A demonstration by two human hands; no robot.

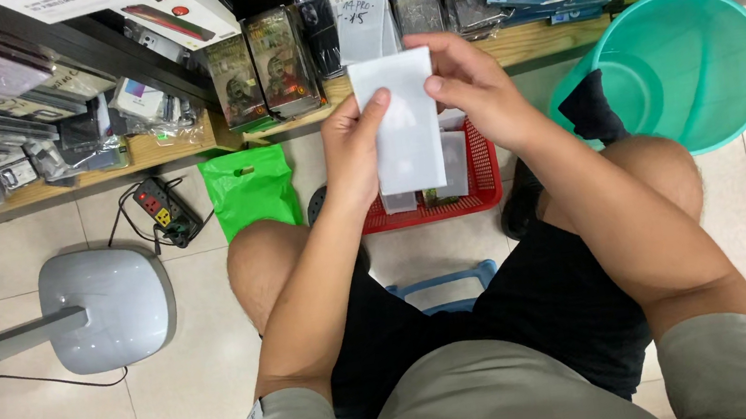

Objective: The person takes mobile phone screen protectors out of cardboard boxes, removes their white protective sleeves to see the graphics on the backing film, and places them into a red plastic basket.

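Seated person holds a white packet (pixel 400 119) upright in both hands above a red basket (pixel 484 180) on the floor. Left hand (pixel 351 150) is clamped on the packet's left edge, thumb on its front near the top. Right hand (pixel 473 91) is closed on the top right corner. More white packets lie in the basket. A green bag (pixel 250 187) lies left of it, a teal bucket (pixel 699 61) to the right, a power strip (pixel 159 207) and a grey stand base (pixel 107 307) further left.

I hold a flat white rectangular packet (pixel 400 119) above my red basket (pixel 485 187); clear-wrapped packages (pixel 263 65) line the wooden shelf (pixel 145 153) beyond.
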